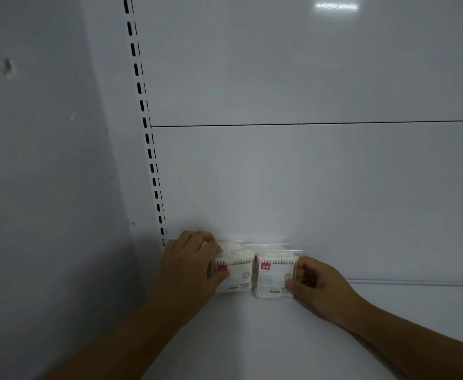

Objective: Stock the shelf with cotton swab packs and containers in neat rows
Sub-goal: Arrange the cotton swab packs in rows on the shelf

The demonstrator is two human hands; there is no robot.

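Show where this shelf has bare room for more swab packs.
Bare shelf runs right of the right hand, along the back panel. Another patch lies nearer the camera, between the forearms. Crowded: the corner by the slotted upright, with the left hand, left pack and right pack.

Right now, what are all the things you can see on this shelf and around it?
shelf: one, white, across the bottom
left cotton swab pack: one, white with a red label, standing near the back left corner
right cotton swab pack: one, white with a red label, right beside the first
back-row swab packs: count unclear, clear with white swabs, behind those two
back panel: two sections, white, behind everything
slotted upright: one, white with dark slots, left of the panel
side wall: one, greyish white, far left
left hand: one, gripping the left pack
right hand: one, pinching the right pack's edge
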